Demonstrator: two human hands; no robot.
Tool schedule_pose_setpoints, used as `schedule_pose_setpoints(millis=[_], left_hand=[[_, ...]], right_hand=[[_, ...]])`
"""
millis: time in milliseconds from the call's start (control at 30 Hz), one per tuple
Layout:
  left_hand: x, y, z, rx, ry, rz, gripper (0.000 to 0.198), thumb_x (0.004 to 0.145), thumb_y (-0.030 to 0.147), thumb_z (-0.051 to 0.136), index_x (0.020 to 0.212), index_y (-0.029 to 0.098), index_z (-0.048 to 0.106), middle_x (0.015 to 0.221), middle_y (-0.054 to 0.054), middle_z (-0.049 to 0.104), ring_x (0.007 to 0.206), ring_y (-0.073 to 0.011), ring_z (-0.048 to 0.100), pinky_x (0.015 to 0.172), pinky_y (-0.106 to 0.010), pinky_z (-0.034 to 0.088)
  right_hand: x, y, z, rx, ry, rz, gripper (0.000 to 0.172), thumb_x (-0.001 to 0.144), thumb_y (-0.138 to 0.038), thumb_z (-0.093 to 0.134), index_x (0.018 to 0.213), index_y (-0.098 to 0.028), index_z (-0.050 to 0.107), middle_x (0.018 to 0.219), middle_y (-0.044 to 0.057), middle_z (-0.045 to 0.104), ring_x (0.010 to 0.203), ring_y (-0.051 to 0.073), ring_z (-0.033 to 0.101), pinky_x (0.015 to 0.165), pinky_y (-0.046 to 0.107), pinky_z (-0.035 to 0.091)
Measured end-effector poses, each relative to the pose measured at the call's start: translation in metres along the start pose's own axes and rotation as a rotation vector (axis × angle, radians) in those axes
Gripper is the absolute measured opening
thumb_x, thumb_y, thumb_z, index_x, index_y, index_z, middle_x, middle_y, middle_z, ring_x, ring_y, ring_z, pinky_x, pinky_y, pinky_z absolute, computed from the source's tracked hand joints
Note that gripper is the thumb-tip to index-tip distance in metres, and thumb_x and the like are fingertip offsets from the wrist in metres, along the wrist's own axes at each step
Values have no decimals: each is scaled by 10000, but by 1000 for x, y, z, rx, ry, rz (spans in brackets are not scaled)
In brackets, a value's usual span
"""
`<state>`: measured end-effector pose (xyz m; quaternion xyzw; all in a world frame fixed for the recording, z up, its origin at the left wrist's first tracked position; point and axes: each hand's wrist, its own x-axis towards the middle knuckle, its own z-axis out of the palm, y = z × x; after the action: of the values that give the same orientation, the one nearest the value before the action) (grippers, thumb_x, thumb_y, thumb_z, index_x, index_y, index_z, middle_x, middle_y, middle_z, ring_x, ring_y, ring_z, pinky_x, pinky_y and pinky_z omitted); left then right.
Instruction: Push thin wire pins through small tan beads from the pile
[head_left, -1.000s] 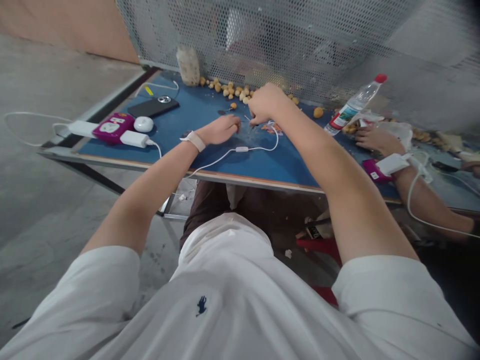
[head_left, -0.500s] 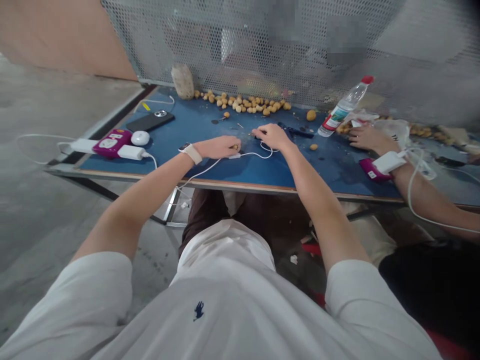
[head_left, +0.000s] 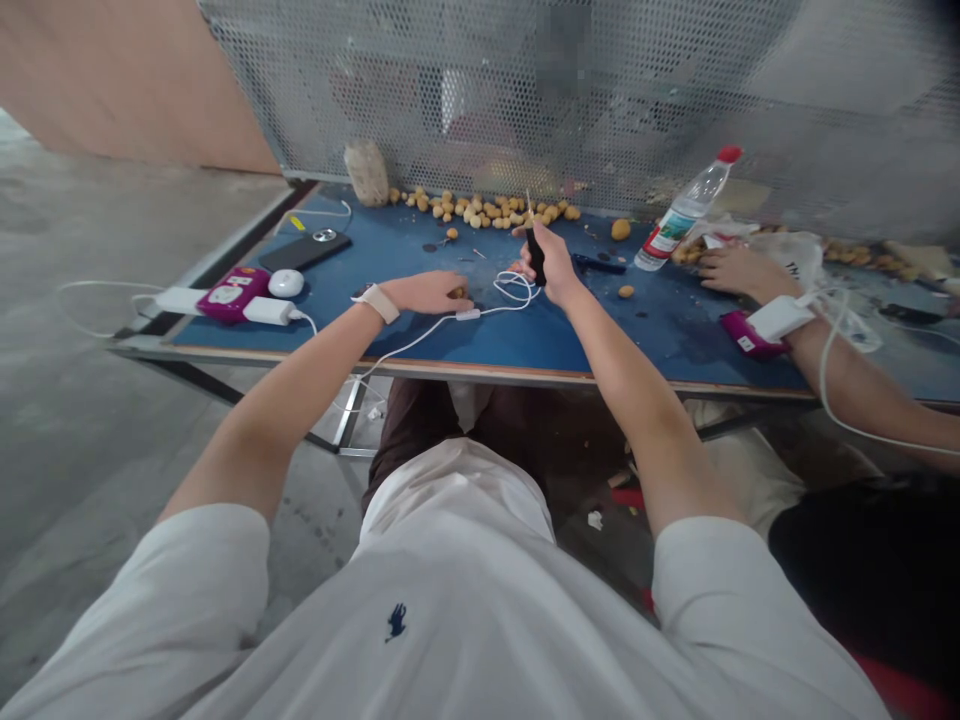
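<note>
My left hand (head_left: 431, 292) rests on the blue table (head_left: 570, 340), fingers curled over a small tan nut (head_left: 457, 292). My right hand (head_left: 551, 262) is raised a little above the table and is closed round a black-handled tool (head_left: 535, 255) with a thin metal tip pointing up. A white cable (head_left: 480, 312) with an inline piece runs across the table between my hands and loops below my right hand. A row of small tan nuts (head_left: 487, 208) lies along the back of the table.
At left sit a black phone (head_left: 304, 250), a magenta device (head_left: 225, 293), a white round case (head_left: 286, 283) and a white power bank (head_left: 266, 310). A plastic bottle (head_left: 686, 210) lies at right. Another person's hand (head_left: 739, 270) rests beside it. Perforated mesh (head_left: 525, 90) backs the table.
My right hand lifted off the table and now holds the black-handled tool upright. My left hand stayed on the nut. The view shifted slightly.
</note>
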<state>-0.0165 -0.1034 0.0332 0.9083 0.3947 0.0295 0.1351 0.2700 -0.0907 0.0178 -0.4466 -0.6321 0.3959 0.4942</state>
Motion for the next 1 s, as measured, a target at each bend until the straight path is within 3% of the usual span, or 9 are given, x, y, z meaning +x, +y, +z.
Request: schedule_pose_setpoints(millis=[167, 467, 567, 633, 700, 767, 833, 900, 1000], left_hand=[[0, -2, -3, 8, -10, 16, 520, 1111, 670, 706, 1271, 205, 878, 1245, -171, 885, 1118, -351, 812, 1031, -431, 596], [3, -14, 10, 15, 71, 58, 541, 1091, 687, 769, 1342, 217, 861, 1302, -188, 881, 1236, -390, 826, 1127, -461, 633], [11, -21, 3, -38, 124, 74, 405, 1141, 568, 687, 1271, 214, 835, 1333, -190, 869, 1332, -399, 819, 1230, -496, 632], [25, -29, -7, -131, 191, 66, 336, 1195, 410, 523, 1212, 211, 793, 1333, -191, 842, 1377, -390, 798, 1297, -538, 608], [45, -35, -19, -223, 283, 15, 314, 1228, 348, 469, 1293, 215, 746, 1275, -168, 796, 1322, -368, 780, 1259, -566, 609], [65, -38, -27, -349, 364, -60, 319, 1298, 460, 512, 1453, 241, 685, 1085, -93, 704, 1108, -308, 724, 1080, -531, 631], [82, -35, -29, -511, 479, -114, 507, 1350, 729, 443, 1490, 300, 674, 933, -12, 588, 981, -243, 589, 969, -485, 603], [92, -30, -25, -575, 581, -94, 834, 1274, 1013, 213, 1431, 364, 713, 840, 10, 504, 981, -231, 488, 932, -441, 588], [98, -21, -11, -684, 704, -93, 1081, 1171, 1121, 57, 1401, 344, 773, 827, 9, 432, 904, -232, 515, 856, -443, 595]], right_hand=[[5, 9, -1, 206, -83, -18, 822, 1023, -1104, 831, 1233, -310, 806, 645, -122, 390, 428, 122, 355, 407, 286, 311], [20, 33, -8, 211, -72, -74, 1003, 892, -1255, 759, 1190, -297, 726, 760, -96, 446, 524, 98, 431, 471, 243, 369], [24, 43, -11, 179, -86, -132, 1013, 894, -1262, 743, 1209, -301, 705, 810, -82, 484, 568, 107, 486, 505, 248, 406], [25, 48, -12, 144, -77, -156, 1017, 902, -1269, 723, 1219, -303, 687, 843, -66, 512, 604, 124, 531, 536, 264, 437], [24, 51, -12, 114, -64, -152, 1024, 906, -1275, 708, 1236, -306, 681, 871, -47, 546, 651, 153, 588, 578, 293, 498], [22, 52, -11, 95, -59, -143, 1033, 904, -1281, 702, 1253, -309, 685, 888, -31, 568, 694, 181, 631, 615, 324, 555], [21, 54, -9, 71, -71, -145, 1043, 907, -1292, 676, 1261, -311, 693, 889, -22, 566, 710, 195, 640, 617, 340, 577], [21, 57, -7, 43, -89, -145, 1052, 923, -1302, 627, 1264, -310, 705, 883, -17, 556, 704, 202, 631, 588, 344, 574], [21, 64, -2, 25, -107, -113, 1056, 964, -1293, 574, 1288, -301, 738, 886, 1, 578, 722, 224, 670, 581, 370, 619]])
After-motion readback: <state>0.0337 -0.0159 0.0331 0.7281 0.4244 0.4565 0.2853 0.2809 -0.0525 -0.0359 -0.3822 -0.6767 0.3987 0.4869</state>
